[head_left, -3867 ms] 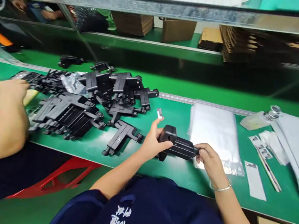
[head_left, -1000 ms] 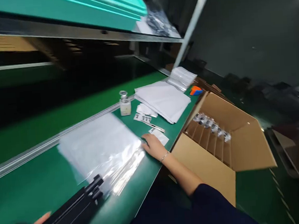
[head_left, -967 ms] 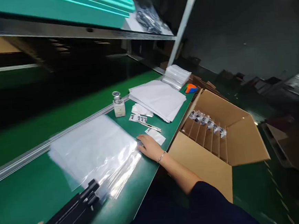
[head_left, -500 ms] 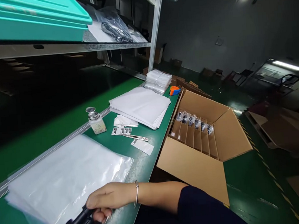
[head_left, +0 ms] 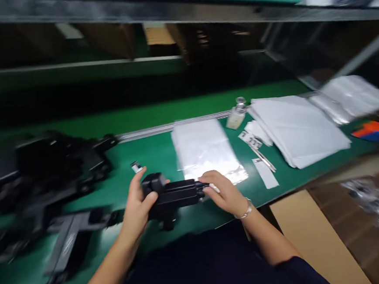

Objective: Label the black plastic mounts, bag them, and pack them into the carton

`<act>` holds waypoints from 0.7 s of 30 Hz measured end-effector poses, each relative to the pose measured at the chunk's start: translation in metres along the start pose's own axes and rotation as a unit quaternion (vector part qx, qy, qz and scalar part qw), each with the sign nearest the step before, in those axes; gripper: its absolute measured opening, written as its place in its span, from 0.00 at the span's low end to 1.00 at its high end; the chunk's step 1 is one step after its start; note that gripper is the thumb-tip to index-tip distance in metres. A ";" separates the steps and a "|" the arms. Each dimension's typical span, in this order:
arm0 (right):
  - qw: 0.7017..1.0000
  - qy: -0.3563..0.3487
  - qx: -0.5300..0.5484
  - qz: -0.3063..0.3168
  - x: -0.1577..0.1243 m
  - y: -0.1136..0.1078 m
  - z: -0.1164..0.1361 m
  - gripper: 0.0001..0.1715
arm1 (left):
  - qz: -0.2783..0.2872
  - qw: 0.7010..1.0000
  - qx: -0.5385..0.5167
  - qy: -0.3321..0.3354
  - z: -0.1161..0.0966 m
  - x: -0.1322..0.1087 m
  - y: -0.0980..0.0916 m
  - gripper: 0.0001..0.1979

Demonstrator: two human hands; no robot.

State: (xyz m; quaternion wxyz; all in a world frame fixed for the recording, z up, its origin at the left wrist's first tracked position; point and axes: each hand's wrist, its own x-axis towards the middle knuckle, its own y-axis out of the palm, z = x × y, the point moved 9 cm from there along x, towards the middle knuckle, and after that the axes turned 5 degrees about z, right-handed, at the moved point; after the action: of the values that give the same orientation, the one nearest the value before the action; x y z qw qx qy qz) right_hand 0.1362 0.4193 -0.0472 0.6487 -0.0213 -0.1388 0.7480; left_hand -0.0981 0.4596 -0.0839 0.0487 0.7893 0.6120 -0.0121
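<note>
A black bracket-like part (head_left: 180,194) with a thick, boxy left end is held level above the green table (head_left: 125,153). Fingers of my left hand (head_left: 137,205) wrap round that boxy end, thumb on top. A small white-and-black label (head_left: 136,166) shows by the left fingertips; whether it is stuck there I cannot tell. My right hand (head_left: 224,194) pinches the part's narrow right end. Just behind the part lies a stack of clear plastic bags (head_left: 202,143). More black parts (head_left: 63,169) are piled at the left, blurred, with one T-shaped part (head_left: 67,239) nearer me.
A dispenser bottle (head_left: 236,115) stands at the table's back. Beside it lie label strips (head_left: 250,139), tweezers (head_left: 263,159), a white card (head_left: 266,174) and white sheets (head_left: 298,129). An orange-blue tool (head_left: 375,131) is far right. An open carton (head_left: 318,237) sits below the edge; a shelf (head_left: 179,11) crosses overhead.
The view has swung left, bringing the pile of black parts into sight. The black part has come up in front of me, and my left hand now shows, also gripping it.
</note>
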 end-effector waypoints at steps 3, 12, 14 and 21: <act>0.999 0.041 0.020 0.014 0.005 0.003 -0.014 0.13 | 0.016 0.998 -0.039 0.035 -0.004 -0.001 -0.001 0.51; 0.997 0.059 0.047 -0.003 0.001 0.008 -0.022 0.13 | 0.032 0.995 -0.070 0.063 -0.008 -0.002 0.001 0.53; 0.996 0.073 0.047 -0.007 0.000 0.007 -0.026 0.12 | 0.036 0.994 -0.064 0.082 -0.010 -0.002 0.001 0.56; 0.997 0.013 0.075 0.009 -0.002 0.016 -0.027 0.30 | 0.024 0.987 -0.088 0.131 -0.018 0.000 0.006 0.50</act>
State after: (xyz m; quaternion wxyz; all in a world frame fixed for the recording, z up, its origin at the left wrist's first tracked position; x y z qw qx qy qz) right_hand 0.1271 0.4198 -0.0767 0.6436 0.0163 -0.0741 0.7616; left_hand -0.0934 0.4595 -0.0659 0.0378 0.7914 0.5924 0.1461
